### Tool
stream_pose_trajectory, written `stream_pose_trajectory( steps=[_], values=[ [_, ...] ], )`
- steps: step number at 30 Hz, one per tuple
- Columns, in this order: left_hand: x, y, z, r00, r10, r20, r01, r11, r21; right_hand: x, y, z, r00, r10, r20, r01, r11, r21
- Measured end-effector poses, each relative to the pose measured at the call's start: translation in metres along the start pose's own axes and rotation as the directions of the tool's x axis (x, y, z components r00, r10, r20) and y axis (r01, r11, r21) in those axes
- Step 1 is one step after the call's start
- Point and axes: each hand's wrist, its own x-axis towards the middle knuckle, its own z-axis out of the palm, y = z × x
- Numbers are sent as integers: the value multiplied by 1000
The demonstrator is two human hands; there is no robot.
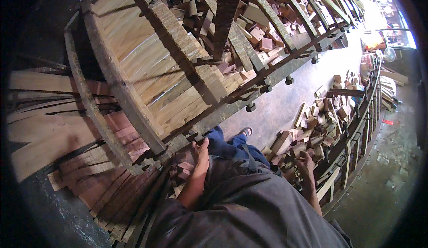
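Note:
My left hand [202,153] is by the near edge of a metal clamping frame [178,143], close to a bolt on its rail. Its thumb and a finger point up and stand apart, and I see nothing held in it; some fingers are hidden. Inside the frame lies a panel of pale wood strips [147,65], set edge to edge under crossing metal bars [171,27]. My right hand [306,164] hangs out to the right above a heap of wood offcuts [312,132]. Its fingers are loosely bent and apart, with nothing visible in them.
Long boards [53,132] stick out at the left, over a fanned stack of reddish planks [102,185]. More wood blocks [263,36] lie beyond the panel among the bars. A long metal rack [356,136] runs along the right. A fan [389,54] stands near the bright doorway.

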Motion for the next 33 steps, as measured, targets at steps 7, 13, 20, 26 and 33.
stream_pose_trajectory(
  steps=[7, 13, 20, 26, 33],
  values=[
    [11, -4, -10, 987, 62, 149, -54, 997, -57, 24, -90, 71, 944, -120, 307, 121, 993, 15],
    [-1, 22, -19, 959, 67, 275, -52, 997, -63, 110, -117, 156, 841, -51, 539, -217, 880, 423],
    [7, 2, -26, 927, -22, 374, 166, 919, -357, 153, -166, 201, 723, 4, 691, -457, 753, 473],
    [-14, 1, -3, 966, 5, 258, 130, 853, -505, 158, -173, 213, 587, 105, 803, -788, 305, 536],
    [-10, 1, -6, 985, 5, 171, 99, 797, -596, 171, -149, 237, 643, -31, 765, -760, 95, 643]
  ],
)
